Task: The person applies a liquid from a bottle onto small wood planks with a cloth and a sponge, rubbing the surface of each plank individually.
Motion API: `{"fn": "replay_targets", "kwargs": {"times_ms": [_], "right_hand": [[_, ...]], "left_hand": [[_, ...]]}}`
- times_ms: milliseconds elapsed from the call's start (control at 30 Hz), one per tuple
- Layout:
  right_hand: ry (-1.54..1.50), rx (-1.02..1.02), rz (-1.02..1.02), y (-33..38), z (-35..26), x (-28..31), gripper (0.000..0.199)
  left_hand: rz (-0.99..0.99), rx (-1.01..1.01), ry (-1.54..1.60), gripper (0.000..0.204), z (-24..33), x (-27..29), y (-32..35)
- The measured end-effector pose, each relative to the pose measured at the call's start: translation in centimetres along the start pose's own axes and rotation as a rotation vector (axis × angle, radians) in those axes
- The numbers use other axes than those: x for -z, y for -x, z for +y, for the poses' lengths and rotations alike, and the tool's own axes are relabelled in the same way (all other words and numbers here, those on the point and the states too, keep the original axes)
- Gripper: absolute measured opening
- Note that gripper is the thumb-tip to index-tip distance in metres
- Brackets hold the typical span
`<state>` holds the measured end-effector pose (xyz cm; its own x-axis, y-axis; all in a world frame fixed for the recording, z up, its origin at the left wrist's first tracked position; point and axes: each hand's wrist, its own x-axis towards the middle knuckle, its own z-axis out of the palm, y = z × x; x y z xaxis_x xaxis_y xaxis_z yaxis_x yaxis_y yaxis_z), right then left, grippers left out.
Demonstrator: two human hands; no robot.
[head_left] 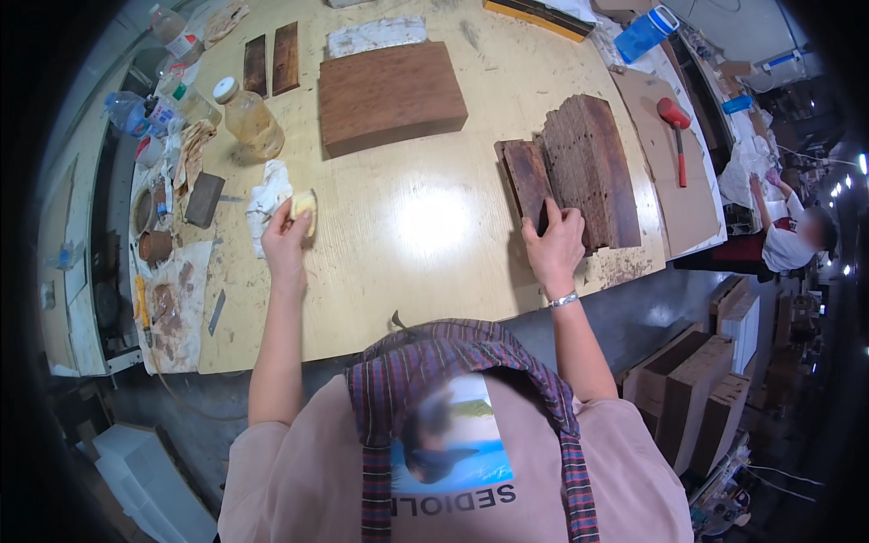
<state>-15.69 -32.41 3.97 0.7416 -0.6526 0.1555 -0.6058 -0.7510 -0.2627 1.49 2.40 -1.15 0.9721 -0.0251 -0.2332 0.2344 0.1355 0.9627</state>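
On the pale workbench (389,271), right hand (558,242) pinched the near end of a dark wooden board (523,172) beside the plank stack (593,172), probably stiff, best edge-held; left hand (286,233) pinched a likely soft cream pad (309,204).

"Where does the head view look from?"
"From the left of two fisheye cameras worn side by side on the person's head, facing steeply down and a little forward over the tabletop (371,204)."
"How near is it?"
"Close. The wearer's shirt (312,480) looms largest at six o'clock; the left hand (286,231) sits between nine and ten, the right hand (556,242) between two and three, both farther from the lens."
"And how wide?"
"Very: it takes in a pale box (154,484) at eight and another person (786,244), small and distant, at three. Straight edges bend toward the dark rim."
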Motion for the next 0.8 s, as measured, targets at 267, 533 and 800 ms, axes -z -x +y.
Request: {"fn": "replay_targets", "kwargs": {"times_ms": [267, 533, 800], "right_hand": [[-0.223, 0.605, 0.163, -4.0, -8.0, -5.6, 0.041], [-0.051, 0.725, 0.135, -9.4, -15.0, -12.1, 0.050], [0.012, 0.874, 0.230, -12.3, -15.4, -11.5, 0.020]], "left_hand": [[0.056, -0.063, 0.181, 0.039, -1.5, 1.3, -1.4], [0.014, -0.080, 0.344, 0.044, -2.1, 3.0, -1.1], [-0.037, -0.057, 0.188, 0.045, -2.1, 2.1, -0.2]]}}
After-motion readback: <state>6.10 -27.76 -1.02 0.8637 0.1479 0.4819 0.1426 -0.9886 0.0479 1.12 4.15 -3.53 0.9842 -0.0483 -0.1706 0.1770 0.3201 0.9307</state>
